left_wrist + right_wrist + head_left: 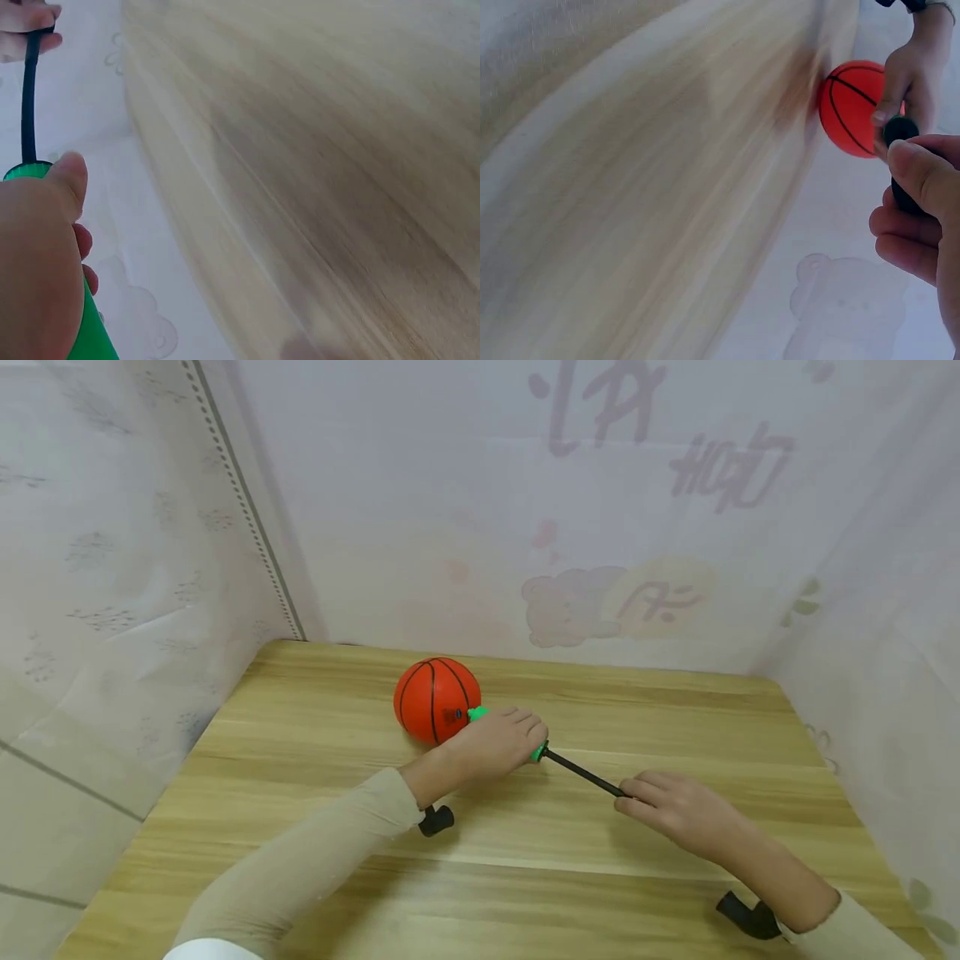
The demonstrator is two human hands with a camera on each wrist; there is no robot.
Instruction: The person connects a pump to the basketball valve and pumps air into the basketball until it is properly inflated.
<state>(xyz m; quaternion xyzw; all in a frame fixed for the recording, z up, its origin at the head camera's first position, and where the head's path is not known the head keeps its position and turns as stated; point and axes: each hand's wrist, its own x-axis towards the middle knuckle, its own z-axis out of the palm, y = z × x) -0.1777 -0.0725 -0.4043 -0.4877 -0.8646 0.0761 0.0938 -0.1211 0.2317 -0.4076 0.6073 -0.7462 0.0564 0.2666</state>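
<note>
An orange-red toy basketball [429, 703] with black lines sits on the wooden table, left of centre. Its top looks slightly flattened. A green hand pump [94, 337] points its tip at the ball's right side; whether the tip is inside the ball I cannot tell. My left hand [495, 745] wraps round the green barrel, thumb near its collar. Out of the barrel runs a long black rod [581, 771]. At its far end my right hand [678, 810] grips the black handle [906, 199], which is mostly hidden by the fingers in the head view.
The wooden table [360, 893] meets pale printed cloth walls [420, 510] at the back and both sides. Black wrist mounts [437, 820] hang under the forearms, close to the tabletop.
</note>
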